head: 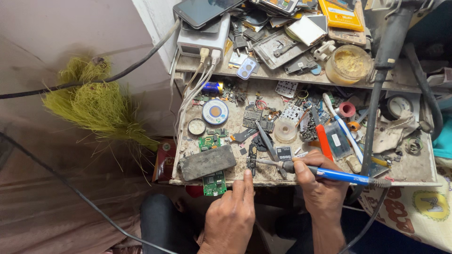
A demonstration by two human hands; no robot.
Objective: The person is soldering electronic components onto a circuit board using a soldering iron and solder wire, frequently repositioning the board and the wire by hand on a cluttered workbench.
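The left hand [230, 216] lies nearest the camera, below the counter's [414, 169] front edge. Its fingers are curled loosely together, and one extended fingertip [248, 175] presses down on the counter edge just left of the soldering iron's tip; it grips nothing. The wrist runs back toward the person's lap.

The right hand [318, 186] sits just right of it, fingers pressed around the blue soldering iron [329, 174] in a pen-like pinch near the metal collar, thumb on top. The iron lies almost level, its tip pointing left at a small dark part [252, 160] near the counter edge, its cord trailing right.

Left of the iron's tip lie a grey block [207, 162] and a green circuit board [214, 184] overhanging the edge. Behind the iron lie tweezers [266, 141], a solder reel [215, 112] and a red-handled tool [323, 141].
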